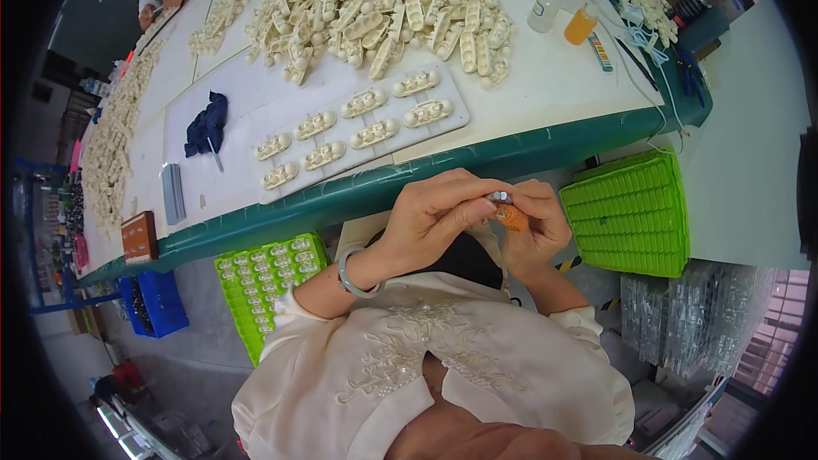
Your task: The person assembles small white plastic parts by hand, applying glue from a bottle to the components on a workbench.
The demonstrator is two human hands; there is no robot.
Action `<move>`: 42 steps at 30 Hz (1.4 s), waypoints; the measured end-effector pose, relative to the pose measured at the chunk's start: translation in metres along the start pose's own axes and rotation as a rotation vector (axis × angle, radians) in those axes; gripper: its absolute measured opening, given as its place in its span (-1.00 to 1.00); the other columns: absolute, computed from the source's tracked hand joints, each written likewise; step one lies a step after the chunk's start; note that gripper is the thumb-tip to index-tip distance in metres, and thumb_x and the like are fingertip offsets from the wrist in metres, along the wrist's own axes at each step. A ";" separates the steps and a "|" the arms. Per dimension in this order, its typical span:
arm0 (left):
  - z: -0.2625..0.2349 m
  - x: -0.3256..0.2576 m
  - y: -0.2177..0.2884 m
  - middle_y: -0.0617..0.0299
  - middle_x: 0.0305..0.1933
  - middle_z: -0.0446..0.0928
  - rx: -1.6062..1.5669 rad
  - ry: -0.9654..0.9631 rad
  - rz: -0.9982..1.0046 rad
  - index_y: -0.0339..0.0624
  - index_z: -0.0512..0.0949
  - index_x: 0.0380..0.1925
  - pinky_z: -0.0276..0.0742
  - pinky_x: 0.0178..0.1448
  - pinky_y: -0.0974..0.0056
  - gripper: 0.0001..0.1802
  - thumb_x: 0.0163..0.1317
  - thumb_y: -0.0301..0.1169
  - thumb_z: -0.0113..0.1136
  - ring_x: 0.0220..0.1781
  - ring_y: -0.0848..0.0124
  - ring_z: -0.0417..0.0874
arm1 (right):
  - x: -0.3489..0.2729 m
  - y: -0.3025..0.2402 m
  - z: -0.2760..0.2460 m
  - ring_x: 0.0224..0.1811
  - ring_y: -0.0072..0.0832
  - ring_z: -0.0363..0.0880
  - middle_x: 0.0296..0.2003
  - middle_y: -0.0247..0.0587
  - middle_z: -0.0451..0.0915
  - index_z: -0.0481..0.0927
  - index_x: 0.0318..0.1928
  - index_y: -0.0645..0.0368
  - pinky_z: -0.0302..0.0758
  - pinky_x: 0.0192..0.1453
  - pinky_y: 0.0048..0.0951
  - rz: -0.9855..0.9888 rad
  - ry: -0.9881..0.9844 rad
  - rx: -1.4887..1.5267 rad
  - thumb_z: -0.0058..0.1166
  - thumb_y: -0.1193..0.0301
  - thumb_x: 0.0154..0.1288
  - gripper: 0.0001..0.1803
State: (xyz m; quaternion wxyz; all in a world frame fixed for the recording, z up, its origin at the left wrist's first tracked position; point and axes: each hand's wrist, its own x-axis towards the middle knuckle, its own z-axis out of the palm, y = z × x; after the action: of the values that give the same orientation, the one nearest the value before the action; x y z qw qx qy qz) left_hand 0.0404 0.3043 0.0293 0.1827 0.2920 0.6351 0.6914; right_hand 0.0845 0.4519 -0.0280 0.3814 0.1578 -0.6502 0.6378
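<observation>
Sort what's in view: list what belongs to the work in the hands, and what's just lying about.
In use: left hand, right hand, small orange piece, white board of cream parts, heap of cream parts.
Lying about: dark blue cloth, two bottles, green trays.

left hand (434,217) + right hand (537,226): pinching small orange piece (512,218) | below table edge (511,158)

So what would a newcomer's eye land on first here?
Probably the big heap of cream moulded parts at the far side of the table, with eight of them lined up in two rows on a white board nearer the edge. Next, both hands meet just below the table edge: the left hand and right hand pinch a small orange piece. Bright green trays sit either side.
</observation>
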 end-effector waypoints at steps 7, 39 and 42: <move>0.002 -0.001 -0.012 0.20 -0.32 0.50 0.205 0.022 0.251 -0.28 0.55 -0.22 0.43 -0.27 0.42 -0.80 0.12 -0.54 0.12 -0.32 0.43 0.49 | -0.002 -0.007 0.001 -0.43 -0.38 0.51 -0.37 -0.11 0.52 0.49 -0.26 0.31 0.46 -0.39 -0.48 -0.210 -0.063 -0.202 0.14 0.69 -0.02 -0.76; -0.021 0.006 -0.022 0.50 -0.62 0.16 -0.717 -0.869 -0.550 -0.30 0.48 -0.33 -0.01 -0.55 0.54 -0.70 0.32 -0.25 -0.08 -0.60 0.68 0.06 | 0.054 -0.026 -0.042 -0.30 -0.42 0.52 -0.37 -0.13 0.61 0.30 -0.55 0.06 0.39 -0.33 -0.47 -0.923 -0.740 -0.267 -0.05 0.47 0.00 -0.89; -0.019 0.005 -0.024 0.50 -0.64 0.15 -0.744 -0.889 -0.569 -0.31 0.47 -0.34 -0.01 -0.55 0.53 -0.70 0.32 -0.26 -0.07 -0.61 0.68 0.05 | 0.053 -0.025 -0.041 -0.31 -0.45 0.52 -0.39 -0.17 0.61 0.29 -0.56 0.04 0.37 -0.34 -0.48 -0.992 -0.710 -0.280 -0.05 0.47 -0.01 -0.88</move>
State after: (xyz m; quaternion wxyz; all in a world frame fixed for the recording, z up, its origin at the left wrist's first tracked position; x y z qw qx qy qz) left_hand 0.0213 0.2958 0.0064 0.6936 0.2880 0.2693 0.6029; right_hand 0.0787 0.5021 0.0225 0.4100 0.5917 -0.6640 0.2024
